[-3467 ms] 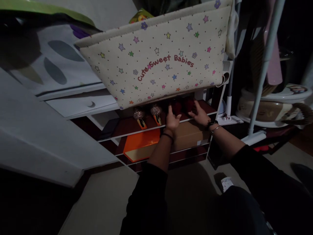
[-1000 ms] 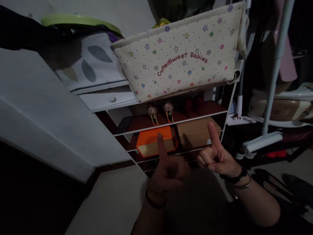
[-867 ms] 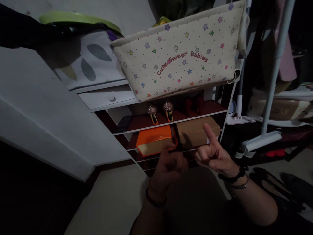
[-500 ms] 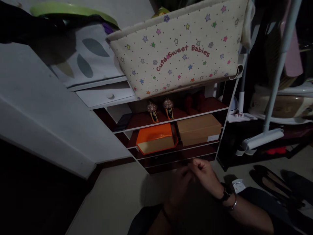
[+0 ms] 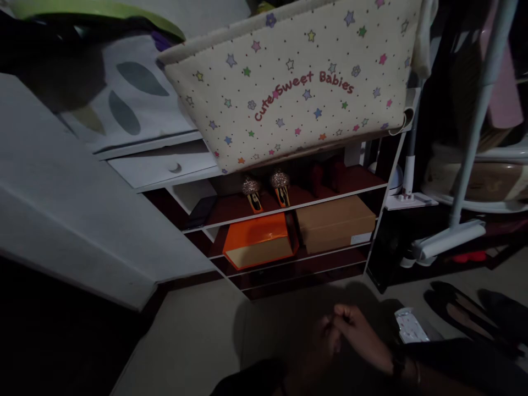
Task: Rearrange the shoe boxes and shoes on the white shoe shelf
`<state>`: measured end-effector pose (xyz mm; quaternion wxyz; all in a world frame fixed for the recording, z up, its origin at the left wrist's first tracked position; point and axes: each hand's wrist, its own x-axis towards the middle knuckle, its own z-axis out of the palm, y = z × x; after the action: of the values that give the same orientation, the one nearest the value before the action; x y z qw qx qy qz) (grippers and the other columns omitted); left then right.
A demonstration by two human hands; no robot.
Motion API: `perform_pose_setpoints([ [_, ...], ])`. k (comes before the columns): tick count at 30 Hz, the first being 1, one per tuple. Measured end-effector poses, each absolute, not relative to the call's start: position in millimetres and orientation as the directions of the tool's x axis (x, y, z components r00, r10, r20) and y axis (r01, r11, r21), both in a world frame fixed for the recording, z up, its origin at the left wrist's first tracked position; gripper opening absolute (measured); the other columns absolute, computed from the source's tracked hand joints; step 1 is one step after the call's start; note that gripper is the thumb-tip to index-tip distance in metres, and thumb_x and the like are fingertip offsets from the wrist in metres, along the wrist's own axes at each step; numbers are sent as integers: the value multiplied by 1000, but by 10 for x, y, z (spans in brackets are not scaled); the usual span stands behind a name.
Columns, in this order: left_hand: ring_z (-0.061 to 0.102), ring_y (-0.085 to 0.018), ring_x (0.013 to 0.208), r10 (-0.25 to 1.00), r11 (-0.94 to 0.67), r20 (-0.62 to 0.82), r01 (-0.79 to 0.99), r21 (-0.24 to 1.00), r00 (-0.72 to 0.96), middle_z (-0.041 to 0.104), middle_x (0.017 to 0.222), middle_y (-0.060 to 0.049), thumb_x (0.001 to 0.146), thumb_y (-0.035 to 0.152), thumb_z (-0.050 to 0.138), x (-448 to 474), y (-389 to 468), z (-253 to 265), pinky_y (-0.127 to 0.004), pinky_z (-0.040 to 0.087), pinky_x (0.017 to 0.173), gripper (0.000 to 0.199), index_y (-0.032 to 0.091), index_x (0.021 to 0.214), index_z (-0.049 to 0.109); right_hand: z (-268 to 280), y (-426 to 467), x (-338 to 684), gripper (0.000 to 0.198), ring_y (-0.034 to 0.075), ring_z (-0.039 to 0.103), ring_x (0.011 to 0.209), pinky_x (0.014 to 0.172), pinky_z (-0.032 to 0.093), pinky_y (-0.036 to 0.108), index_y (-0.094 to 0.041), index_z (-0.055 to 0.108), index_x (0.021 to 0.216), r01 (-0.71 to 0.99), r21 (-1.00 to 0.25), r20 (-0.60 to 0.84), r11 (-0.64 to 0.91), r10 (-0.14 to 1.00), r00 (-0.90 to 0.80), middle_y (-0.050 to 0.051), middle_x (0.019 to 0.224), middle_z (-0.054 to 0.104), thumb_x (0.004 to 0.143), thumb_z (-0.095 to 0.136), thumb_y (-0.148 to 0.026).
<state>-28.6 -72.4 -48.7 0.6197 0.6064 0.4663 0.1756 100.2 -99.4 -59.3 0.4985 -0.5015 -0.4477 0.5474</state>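
My right hand point(image 5: 359, 334) and my left hand point(image 5: 317, 352) are low in the view, pressed together in shadow above the floor, fingers curled with nothing in them. They are well in front of the shoe rack point(image 5: 371, 190). On the rack's upper shelf stand a pair of glittery orange heels point(image 5: 266, 190) and dark red shoes point(image 5: 328, 173). Below lie an orange box point(image 5: 258, 240) and a brown cardboard box point(image 5: 335, 223). A cream fabric basket point(image 5: 292, 88) with stars and red lettering sits on top.
A white drawer unit point(image 5: 165, 165) stands left of the rack, with a leaf-print cloth point(image 5: 124, 99) above it. A white mop pole point(image 5: 474, 132) leans at the right. Dark flat shoes point(image 5: 457, 313) and a small packet point(image 5: 408, 327) lie on the floor.
My hands left the red shoes on the upper shelf, pointed index fingers at the rack, then dropped and came together low near my body. The view tilted down slightly.
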Motion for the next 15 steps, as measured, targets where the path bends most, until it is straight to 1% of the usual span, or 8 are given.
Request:
perform_pose_setpoints([
  [3, 50, -16, 70, 766, 190, -392, 404, 895, 510, 51, 67, 2, 88, 43, 54, -361, -748, -537, -32, 36, 70, 25, 20, 78, 53, -731, -1041, 1049, 69, 17, 65, 55, 57, 48, 28, -20, 55, 68, -81, -988, -129, -135, 989, -70, 4, 59, 68, 89, 58, -86],
  [6, 52, -16, 75, 759, 191, -383, 383, 904, 527, 54, 75, 2, 86, 38, 59, -375, -744, -556, -32, 37, 72, 20, 18, 87, 57, -729, -1038, 1096, 67, 19, 69, 64, 62, 50, 29, -20, 57, 73, -56, -989, -135, -140, 987, -84, 7, 71, 73, 91, 59, -84],
  [9, 54, -17, 77, 761, 237, -375, 311, 920, 530, 56, 78, 1, 85, 38, 63, -341, -735, -553, -31, 39, 73, 24, 18, 97, 58, -641, -1004, 1120, 64, 17, 66, 61, 57, 47, 27, -21, 54, 76, -34, -987, -153, -155, 987, -54, 6, 75, 73, 91, 62, -82],
  [12, 57, -17, 76, 757, 254, -393, 318, 913, 522, 58, 77, 1, 89, 42, 64, -324, -722, -474, -31, 41, 74, 27, 18, 102, 58, -547, -977, 1118, 64, 16, 63, 56, 53, 44, 26, -21, 51, 77, -28, -983, -179, -182, 981, -74, 6, 74, 72, 91, 61, -83],
  [15, 61, -18, 80, 734, 247, -383, 304, 920, 561, 61, 80, 0, 92, 44, 69, -352, -693, -293, -32, 44, 76, 31, 18, 104, 61, -511, -965, 1111, 64, 18, 66, 62, 57, 45, 28, -21, 51, 77, -11, -987, -161, -162, 984, -76, 7, 76, 72, 92, 60, -83],
])
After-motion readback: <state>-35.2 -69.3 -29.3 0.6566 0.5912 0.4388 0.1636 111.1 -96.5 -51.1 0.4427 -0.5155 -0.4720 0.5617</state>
